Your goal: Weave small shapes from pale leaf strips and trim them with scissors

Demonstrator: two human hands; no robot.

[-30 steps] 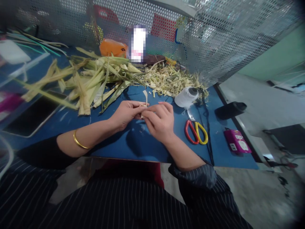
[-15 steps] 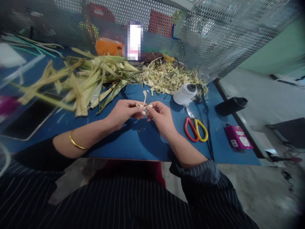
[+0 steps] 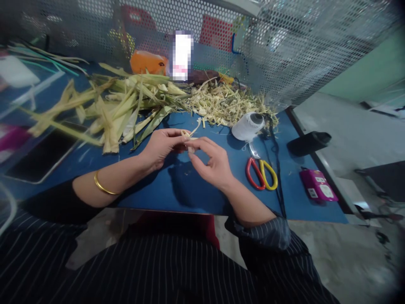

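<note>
My left hand [image 3: 163,147] pinches a small pale strip of corn husk [image 3: 196,126], which curls into a loop at the fingertips with one end sticking up. Against the same strip, from the right, come the fingertips of my right hand [image 3: 210,162]. Its thumb is bent below the index finger, and the fingers partly hide the piece. Both hands are just above the blue table [image 3: 202,198]. To their right lie scissors [image 3: 262,174] with one red and one yellow handle, beside a cone of white thread [image 3: 245,128].
Long corn husks [image 3: 117,105] are heaped at back left, with husk scraps [image 3: 221,101] behind my hands. A dark phone [image 3: 47,154] lies left. An orange packet [image 3: 148,62] stands before the perforated metal screen [image 3: 268,50]. Rightward are a black cylinder [image 3: 306,143] and a purple pack [image 3: 318,185].
My right thumb has dropped away from the strip and the right hand has turned, its index finger now reaching across. The strip's upright end leans further right. The whole view has shifted slightly.
</note>
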